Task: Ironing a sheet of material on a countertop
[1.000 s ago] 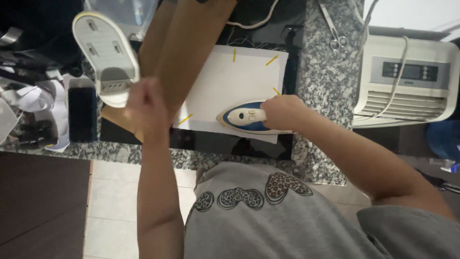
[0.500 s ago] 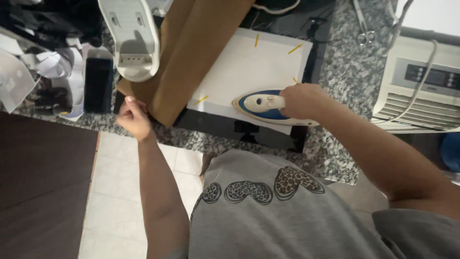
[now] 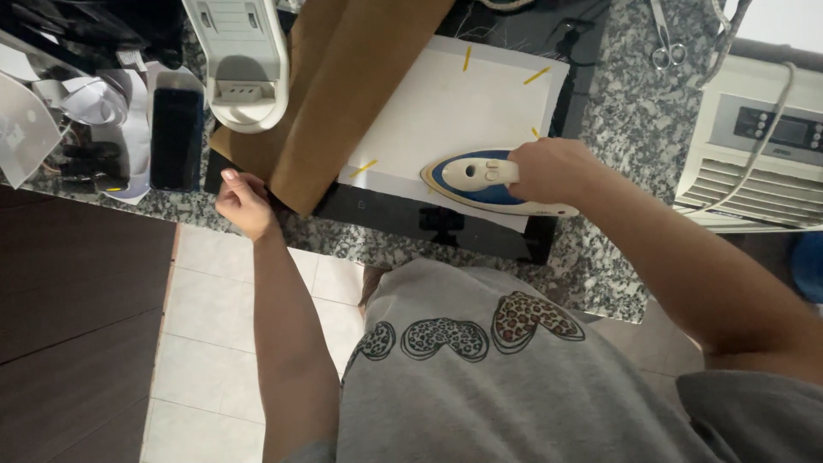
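My right hand (image 3: 553, 170) grips the handle of a blue and white clothes iron (image 3: 480, 178), which rests flat on a white sheet (image 3: 454, 107) marked with short yellow strips. The sheet lies on a black board on the granite counter. A brown folded fabric (image 3: 351, 77) lies diagonally over the sheet's left part. My left hand (image 3: 244, 201) is at the counter's front edge, fingers curled on the lower corner of the brown fabric.
A white sewing machine base (image 3: 238, 60) and a dark phone (image 3: 176, 137) stand at the left of the granite counter (image 3: 617, 111). Scissors (image 3: 664, 39) lie at the back right. A white air conditioner unit (image 3: 763, 146) stands to the right. Tiled floor below.
My left hand has dropped from the raised fabric down to its lower corner at the counter edge. The iron stays on the white sheet under my right hand.
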